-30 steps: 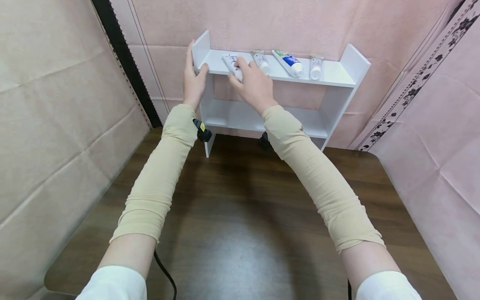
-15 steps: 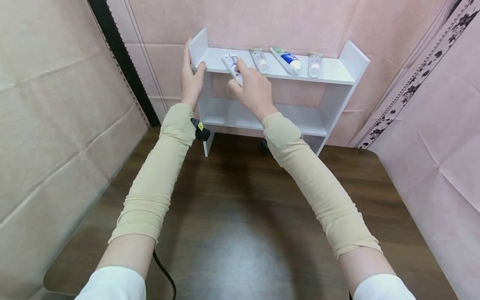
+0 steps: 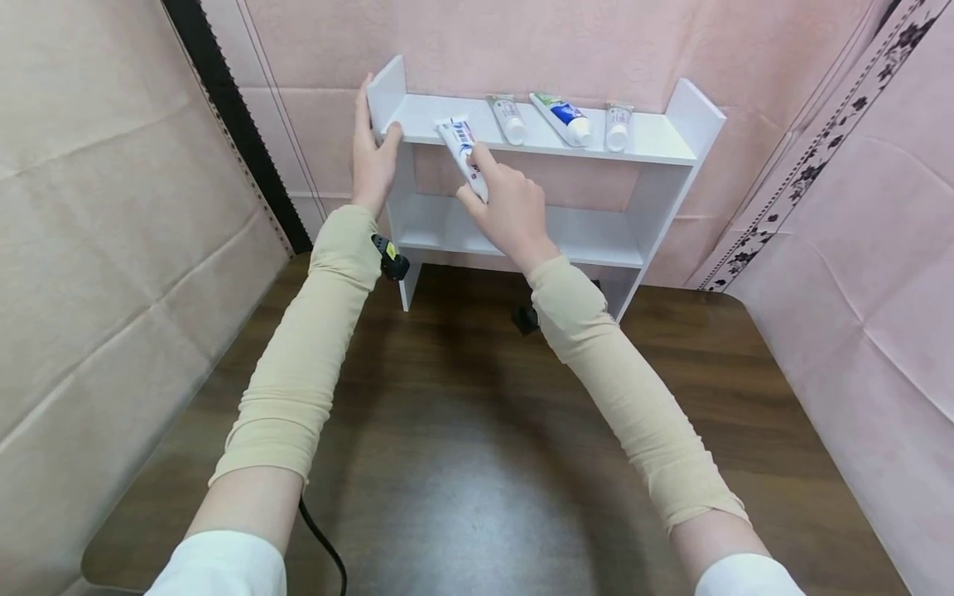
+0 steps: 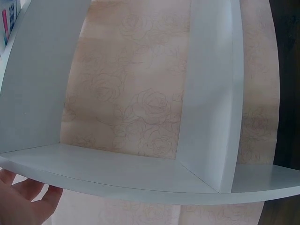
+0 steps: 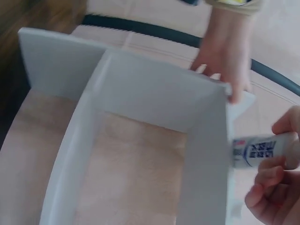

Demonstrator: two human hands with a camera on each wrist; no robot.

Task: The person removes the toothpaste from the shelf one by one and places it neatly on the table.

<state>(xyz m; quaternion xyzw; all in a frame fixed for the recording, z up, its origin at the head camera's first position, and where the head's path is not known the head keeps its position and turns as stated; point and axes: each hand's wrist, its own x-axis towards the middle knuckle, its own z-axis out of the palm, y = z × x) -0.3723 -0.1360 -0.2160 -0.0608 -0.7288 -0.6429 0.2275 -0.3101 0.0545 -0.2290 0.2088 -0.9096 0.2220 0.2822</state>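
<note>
The right hand (image 3: 513,211) has its grip clamped on one white tube (image 3: 456,142), near end partly covered, by the white shelf's (image 3: 659,145) top front edge; the left hand (image 3: 375,165) clasps its left side. Three other tubes (image 3: 561,118) lie on top.

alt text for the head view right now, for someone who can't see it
A person's right hand pinches a white tube at the top shelf of a white unit, while the left hand holds the unit's left side. Three more tubes lie on that shelf; a brown table is below.
</note>
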